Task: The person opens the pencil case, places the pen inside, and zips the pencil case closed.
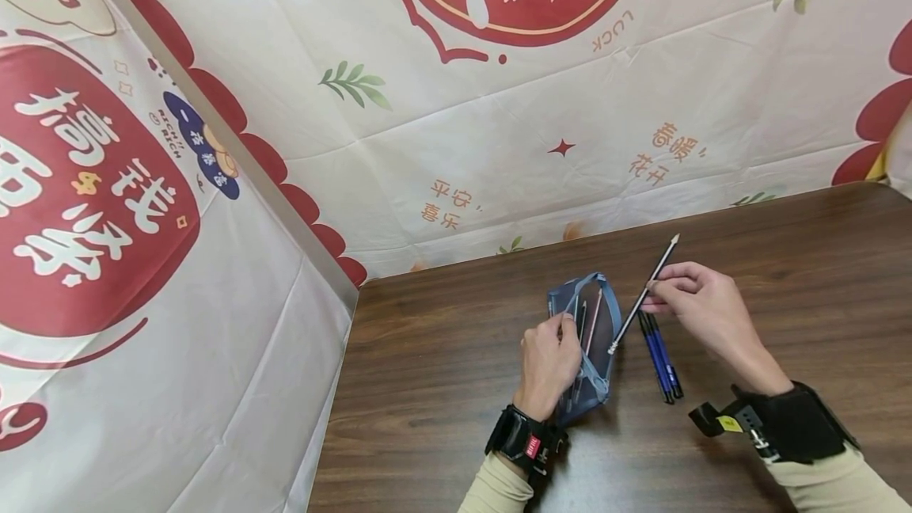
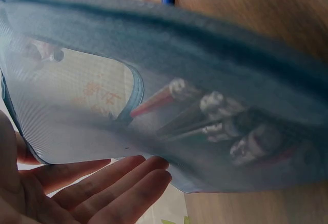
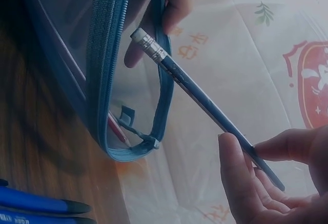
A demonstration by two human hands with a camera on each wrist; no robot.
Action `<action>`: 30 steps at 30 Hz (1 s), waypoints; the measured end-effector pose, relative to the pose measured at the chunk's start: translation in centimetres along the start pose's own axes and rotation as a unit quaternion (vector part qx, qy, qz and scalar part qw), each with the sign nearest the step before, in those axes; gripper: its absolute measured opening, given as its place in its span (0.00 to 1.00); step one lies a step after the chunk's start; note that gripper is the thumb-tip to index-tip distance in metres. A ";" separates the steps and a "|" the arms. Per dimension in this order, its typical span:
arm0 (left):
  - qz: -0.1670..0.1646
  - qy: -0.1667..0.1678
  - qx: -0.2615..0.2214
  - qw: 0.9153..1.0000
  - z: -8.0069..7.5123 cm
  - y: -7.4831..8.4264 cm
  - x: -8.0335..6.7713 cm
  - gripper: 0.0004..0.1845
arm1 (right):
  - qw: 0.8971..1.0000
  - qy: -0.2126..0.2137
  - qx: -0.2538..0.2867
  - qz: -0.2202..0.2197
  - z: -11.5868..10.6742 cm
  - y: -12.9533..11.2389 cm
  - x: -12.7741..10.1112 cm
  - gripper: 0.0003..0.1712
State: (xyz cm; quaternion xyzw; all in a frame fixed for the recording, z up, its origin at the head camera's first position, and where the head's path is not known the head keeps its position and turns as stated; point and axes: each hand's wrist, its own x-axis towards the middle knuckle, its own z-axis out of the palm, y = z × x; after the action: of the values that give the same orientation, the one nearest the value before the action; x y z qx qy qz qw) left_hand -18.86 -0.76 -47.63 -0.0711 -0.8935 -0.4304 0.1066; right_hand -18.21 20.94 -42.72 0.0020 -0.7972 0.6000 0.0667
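A blue mesh pencil pouch (image 1: 597, 355) lies on the dark wooden table (image 1: 798, 275) with its zipper mouth held wide. My left hand (image 1: 564, 328) grips the pouch's rim, fingers (image 3: 173, 3) curled over the zipper edge. My right hand (image 1: 659, 288) pinches a grey pencil (image 1: 644, 294), slanted, its eraser end (image 3: 146, 42) at the pouch mouth (image 3: 154, 80). Several pencils (image 2: 215, 119) show through the mesh (image 2: 102, 106). A red pencil (image 3: 117, 129) lies inside near the zipper end. Left fingers (image 2: 113, 183) lie under the pouch.
A few blue pens (image 1: 661, 359) lie on the table just right of the pouch, under my right hand, and appear as blue pens (image 3: 36, 206) in the right wrist view. A printed cloth backdrop (image 1: 499, 141) closes off the back and left side.
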 end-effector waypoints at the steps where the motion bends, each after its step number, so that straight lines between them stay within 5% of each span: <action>1: 0.000 0.000 -0.001 1.000 0.0 0.0 0.0 0.23 | 1.000 -0.002 0.001 0.001 0.1 0.0 0.0 0.19; 30: -0.011 -0.013 -0.004 1.000 -0.3 0.1 0.0 0.23 | 0.999 -0.039 0.016 0.032 2.1 0.8 0.1 0.21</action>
State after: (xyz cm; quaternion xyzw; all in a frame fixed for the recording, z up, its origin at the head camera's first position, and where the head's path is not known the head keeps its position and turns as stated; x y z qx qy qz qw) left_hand -18.78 -0.94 -47.39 -0.0671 -0.8939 -0.4338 0.0902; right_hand -18.59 19.14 -44.04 0.0011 -0.7895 0.6136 0.0164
